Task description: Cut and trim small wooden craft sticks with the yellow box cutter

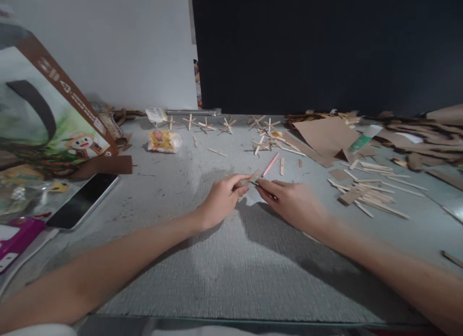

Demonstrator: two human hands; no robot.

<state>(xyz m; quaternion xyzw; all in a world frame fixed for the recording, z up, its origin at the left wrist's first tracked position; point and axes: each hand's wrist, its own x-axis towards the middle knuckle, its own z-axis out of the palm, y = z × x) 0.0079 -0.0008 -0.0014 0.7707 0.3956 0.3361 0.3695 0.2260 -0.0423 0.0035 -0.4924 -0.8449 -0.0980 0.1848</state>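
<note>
Near the middle of the table, my left hand (224, 197) is closed, pinching a short flat wooden stick (255, 175) between thumb and fingers. My right hand (289, 201) faces it, closed on a thin dark-tipped tool (254, 183) whose tip meets the stick near my left fingertips; its kind is too small to make out. Just beyond the right fingers is a slim pink patterned rod (270, 165); whether it touches that hand I cannot tell. A flat wooden stick piece (282, 166) lies a little past it.
Several crossed-stick stars (227, 126) stand along the back, beside a yellow packet (164, 141). Loose wooden sticks (376, 196), brown card (325, 141) and a green-and-white tube (365, 138) lie right. A phone (85, 201), purple object (20, 242) and large printed box (54, 100) occupy the left.
</note>
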